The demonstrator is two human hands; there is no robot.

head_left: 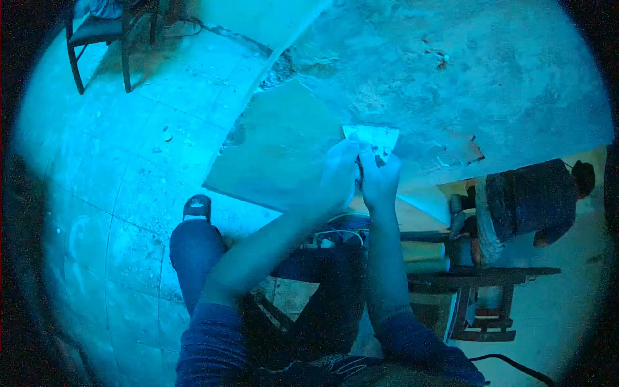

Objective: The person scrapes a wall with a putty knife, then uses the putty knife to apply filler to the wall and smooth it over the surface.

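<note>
Both my hands are close together over the near part of a large mottled board or table surface (451, 90). Between them and just beyond their fingers is a pale, flat, wedge-shaped piece (375, 134) with a few dark spots. My left hand (340, 166) has its fingers closed at the lower left of this piece. My right hand (380, 177) is wrapped round a dark narrow part below the piece. A smooth darker patch (277, 135) covers the surface to the left of my hands. A torn-looking flake (465, 147) lies on the right.
A dark chair (97, 31) stands at the upper left on the tiled floor (135, 206). Another person (529, 200) is at the right, beyond a wooden stool or frame (483, 277). Rolls (422, 251) and tangled cables (348, 226) lie below the surface's near edge.
</note>
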